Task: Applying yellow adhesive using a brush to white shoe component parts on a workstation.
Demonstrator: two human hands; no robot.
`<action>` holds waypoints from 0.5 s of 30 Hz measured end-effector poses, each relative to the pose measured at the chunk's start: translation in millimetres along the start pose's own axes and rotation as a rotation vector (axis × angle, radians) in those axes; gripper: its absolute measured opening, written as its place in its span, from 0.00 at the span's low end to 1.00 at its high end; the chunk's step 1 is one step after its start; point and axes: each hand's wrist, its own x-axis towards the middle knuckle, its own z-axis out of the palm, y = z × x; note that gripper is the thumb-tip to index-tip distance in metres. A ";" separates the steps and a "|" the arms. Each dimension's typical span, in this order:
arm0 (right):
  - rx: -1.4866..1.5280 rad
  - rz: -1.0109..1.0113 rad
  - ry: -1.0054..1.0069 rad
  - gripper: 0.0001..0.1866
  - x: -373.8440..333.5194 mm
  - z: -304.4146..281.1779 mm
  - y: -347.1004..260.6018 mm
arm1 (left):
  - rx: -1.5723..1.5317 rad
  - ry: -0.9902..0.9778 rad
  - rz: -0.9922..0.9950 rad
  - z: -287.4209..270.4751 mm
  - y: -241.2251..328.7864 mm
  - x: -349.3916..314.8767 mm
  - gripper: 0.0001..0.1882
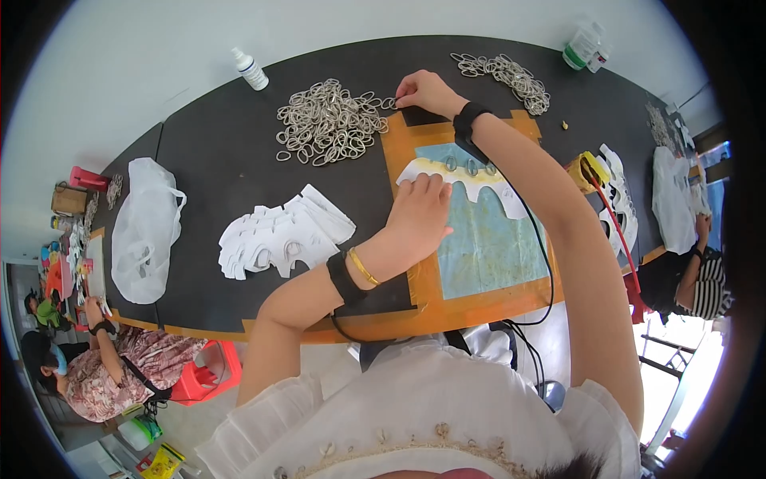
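White scalloped paper bears three rings; the left hand rests on it, loosely open; the right hand seemingly pinches another ring; a heap remains.

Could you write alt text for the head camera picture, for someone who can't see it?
A person's right hand reaches to the edge of a heap of metal rings on a dark table, while the left hand rests on a white scalloped cutout with a few rings along its yellowish edge. Similar cutouts lie stacked to the left.
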 end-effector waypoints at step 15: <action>0.377 0.108 -0.365 0.12 -63.3 -49.3 -5.2 | -0.089 -0.073 -0.047 -3.1 -1.9 -1.1 0.37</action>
